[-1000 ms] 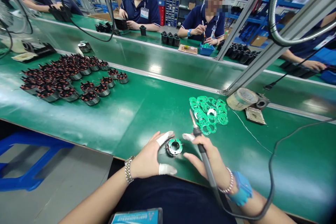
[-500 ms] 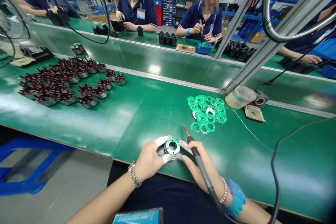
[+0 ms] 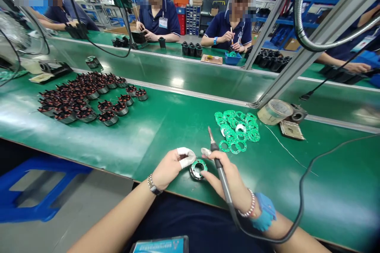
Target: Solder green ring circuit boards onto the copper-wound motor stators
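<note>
The glossy green anti-static mat (image 3: 166, 142) runs across the bench, with dark copper-wound stators (image 3: 80, 104) massed to the far left and a loose heap of thin green ring boards (image 3: 237, 132) ahead. The right hand (image 3: 230, 178) grips a slim black soldering iron (image 3: 222, 178) like a pen, its metal tip pointing far. The left hand (image 3: 172, 168), fingers curled, white-capped and empty, sits just beside a round metal stator (image 3: 198, 169) topped with a green ring, lying on the mat between the hands. Half a second earlier, those fingers clasped it.
</note>
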The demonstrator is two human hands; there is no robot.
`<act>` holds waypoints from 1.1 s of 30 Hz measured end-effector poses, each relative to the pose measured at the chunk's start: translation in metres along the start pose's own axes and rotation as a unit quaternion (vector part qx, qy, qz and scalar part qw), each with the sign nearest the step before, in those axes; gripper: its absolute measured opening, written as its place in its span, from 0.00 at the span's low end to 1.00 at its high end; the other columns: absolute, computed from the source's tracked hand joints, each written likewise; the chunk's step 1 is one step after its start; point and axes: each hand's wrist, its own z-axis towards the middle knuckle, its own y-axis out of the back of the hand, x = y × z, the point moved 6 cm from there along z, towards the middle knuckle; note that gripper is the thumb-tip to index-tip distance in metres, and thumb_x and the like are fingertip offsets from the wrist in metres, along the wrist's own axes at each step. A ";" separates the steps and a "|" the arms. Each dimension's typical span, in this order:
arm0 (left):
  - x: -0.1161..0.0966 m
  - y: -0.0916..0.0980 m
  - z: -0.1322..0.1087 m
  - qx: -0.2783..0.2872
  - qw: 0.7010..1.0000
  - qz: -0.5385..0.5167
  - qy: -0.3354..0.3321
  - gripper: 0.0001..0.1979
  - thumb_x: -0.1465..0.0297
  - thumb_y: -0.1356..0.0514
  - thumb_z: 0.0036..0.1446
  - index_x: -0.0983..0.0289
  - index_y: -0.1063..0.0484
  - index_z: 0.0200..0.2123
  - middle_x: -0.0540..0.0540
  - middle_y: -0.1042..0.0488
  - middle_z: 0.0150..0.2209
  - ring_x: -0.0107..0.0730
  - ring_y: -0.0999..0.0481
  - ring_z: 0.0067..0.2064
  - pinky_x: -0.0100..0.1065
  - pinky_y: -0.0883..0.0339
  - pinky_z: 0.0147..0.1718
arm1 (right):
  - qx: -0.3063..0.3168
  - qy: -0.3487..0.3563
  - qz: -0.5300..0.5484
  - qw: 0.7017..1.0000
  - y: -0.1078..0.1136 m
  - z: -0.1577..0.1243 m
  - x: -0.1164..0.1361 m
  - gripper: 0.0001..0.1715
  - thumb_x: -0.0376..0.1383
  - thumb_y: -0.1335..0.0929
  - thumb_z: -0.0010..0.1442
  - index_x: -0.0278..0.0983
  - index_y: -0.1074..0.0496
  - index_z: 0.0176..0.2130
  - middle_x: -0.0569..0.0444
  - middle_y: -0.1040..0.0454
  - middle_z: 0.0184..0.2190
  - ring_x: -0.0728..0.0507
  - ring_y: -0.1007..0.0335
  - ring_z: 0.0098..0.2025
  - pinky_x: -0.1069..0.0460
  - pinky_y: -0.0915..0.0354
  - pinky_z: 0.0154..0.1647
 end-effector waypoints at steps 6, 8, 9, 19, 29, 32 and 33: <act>-0.006 -0.006 0.001 0.038 0.999 0.017 -0.020 0.10 0.64 0.42 0.51 0.67 0.34 0.27 0.47 0.38 0.24 0.23 0.40 0.26 0.27 0.43 0.28 | -0.040 0.121 -0.036 0.991 0.000 0.020 0.012 0.11 0.28 0.36 0.55 0.39 0.38 0.40 0.53 0.31 0.33 0.47 0.33 0.34 0.52 0.34 0.36; -0.007 -0.006 0.000 0.047 0.998 0.023 -0.023 0.11 0.64 0.43 0.52 0.66 0.36 0.26 0.47 0.40 0.24 0.23 0.41 0.26 0.27 0.43 0.28 | -0.029 0.170 -0.067 0.983 -0.003 0.024 0.017 0.09 0.28 0.38 0.57 0.38 0.37 0.39 0.54 0.33 0.28 0.47 0.37 0.31 0.53 0.36 0.32; -0.007 -0.006 -0.001 0.050 0.998 0.031 -0.025 0.11 0.64 0.44 0.53 0.66 0.37 0.26 0.47 0.40 0.24 0.24 0.41 0.26 0.27 0.43 0.28 | -0.017 0.197 -0.087 0.976 -0.006 0.024 0.020 0.09 0.28 0.40 0.58 0.38 0.36 0.39 0.55 0.34 0.26 0.47 0.38 0.30 0.53 0.37 0.31; 0.007 -0.004 0.001 0.074 0.997 0.037 0.007 0.09 0.66 0.46 0.54 0.65 0.40 0.27 0.45 0.40 0.21 0.21 0.39 0.21 0.27 0.39 0.23 | -0.016 0.140 -0.097 0.985 0.011 0.015 0.030 0.05 0.30 0.38 0.58 0.37 0.35 0.36 0.53 0.34 0.26 0.47 0.40 0.29 0.52 0.38 0.29; 0.010 -0.004 0.007 0.086 0.993 0.047 0.068 0.09 0.65 0.44 0.53 0.66 0.38 0.27 0.45 0.37 0.16 0.20 0.37 0.18 0.25 0.41 0.21 | -0.012 0.098 -0.032 0.995 0.045 -0.017 0.021 0.16 0.30 0.35 0.55 0.40 0.31 0.44 0.53 0.27 0.29 0.46 0.33 0.30 0.50 0.36 0.30; 0.010 -0.004 0.008 0.090 0.992 0.045 0.074 0.10 0.65 0.44 0.53 0.66 0.38 0.27 0.45 0.37 0.16 0.20 0.37 0.17 0.25 0.42 0.21 | -0.025 0.059 0.000 0.998 0.047 -0.018 0.014 0.13 0.28 0.35 0.55 0.40 0.28 0.40 0.54 0.27 0.27 0.46 0.33 0.28 0.51 0.37 0.29; 0.010 -0.004 0.008 0.091 0.992 0.045 0.075 0.10 0.65 0.44 0.53 0.66 0.38 0.27 0.45 0.37 0.16 0.20 0.37 0.17 0.25 0.42 0.21 | -0.024 0.049 0.009 0.998 0.046 -0.019 0.013 0.12 0.28 0.35 0.54 0.40 0.28 0.39 0.54 0.27 0.27 0.47 0.34 0.28 0.51 0.37 0.29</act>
